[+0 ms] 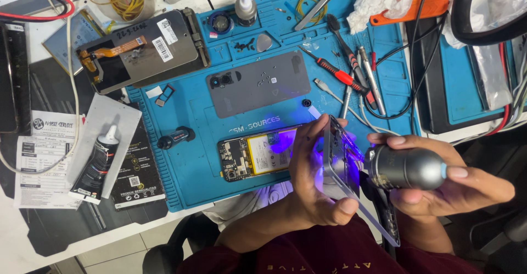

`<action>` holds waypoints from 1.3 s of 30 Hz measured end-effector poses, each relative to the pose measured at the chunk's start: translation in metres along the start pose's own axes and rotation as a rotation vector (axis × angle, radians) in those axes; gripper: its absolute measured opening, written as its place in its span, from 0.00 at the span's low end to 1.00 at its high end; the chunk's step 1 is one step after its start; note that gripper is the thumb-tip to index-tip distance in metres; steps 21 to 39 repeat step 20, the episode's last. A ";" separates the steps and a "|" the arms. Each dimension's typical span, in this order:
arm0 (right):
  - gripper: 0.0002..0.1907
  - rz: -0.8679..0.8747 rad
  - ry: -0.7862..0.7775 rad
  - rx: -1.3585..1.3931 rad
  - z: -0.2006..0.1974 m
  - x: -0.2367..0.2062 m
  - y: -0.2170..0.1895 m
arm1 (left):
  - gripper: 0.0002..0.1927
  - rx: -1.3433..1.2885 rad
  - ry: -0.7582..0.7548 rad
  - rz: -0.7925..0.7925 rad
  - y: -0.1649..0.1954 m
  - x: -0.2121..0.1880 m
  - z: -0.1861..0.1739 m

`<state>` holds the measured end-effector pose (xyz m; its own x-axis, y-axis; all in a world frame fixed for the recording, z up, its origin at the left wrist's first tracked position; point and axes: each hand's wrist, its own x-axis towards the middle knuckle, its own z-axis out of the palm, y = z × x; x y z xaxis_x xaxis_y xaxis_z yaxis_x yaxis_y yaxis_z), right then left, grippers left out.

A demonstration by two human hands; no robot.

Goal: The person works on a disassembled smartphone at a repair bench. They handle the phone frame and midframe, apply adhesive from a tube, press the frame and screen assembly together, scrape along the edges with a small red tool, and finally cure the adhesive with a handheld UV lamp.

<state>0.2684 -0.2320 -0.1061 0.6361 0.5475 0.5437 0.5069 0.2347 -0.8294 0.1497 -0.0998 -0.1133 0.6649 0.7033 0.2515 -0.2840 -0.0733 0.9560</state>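
Observation:
My left hand (313,175) grips a thin phone frame (351,183) on edge, tilted over my lap at the front of the blue work mat (192,164). In my right hand (455,183) is a small grey cylindrical lamp (409,168), its end right beside the frame; violet light falls on the frame's upper part and on my left fingers. Just left of my left hand lies an opened phone body (255,154) with its battery and circuit board showing, also tinted violet.
A grey back cover (258,83) lies mid-mat. A screen panel with an orange flex cable (140,49) sits at the mat's upper left. A black glue tube (99,161) lies left. Screwdrivers (343,76), tweezers (321,3), cables and crumpled tissue (376,5) crowd the upper right.

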 end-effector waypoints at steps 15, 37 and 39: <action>0.30 0.132 0.064 -0.011 0.004 0.002 -0.009 | 0.53 -0.072 -0.004 0.039 -0.012 -0.013 0.000; 0.30 0.100 0.055 0.003 0.002 0.015 -0.016 | 0.54 -0.092 -0.016 0.018 -0.014 -0.015 -0.001; 0.30 0.100 0.055 0.003 0.002 0.015 -0.016 | 0.54 -0.092 -0.016 0.018 -0.014 -0.015 -0.001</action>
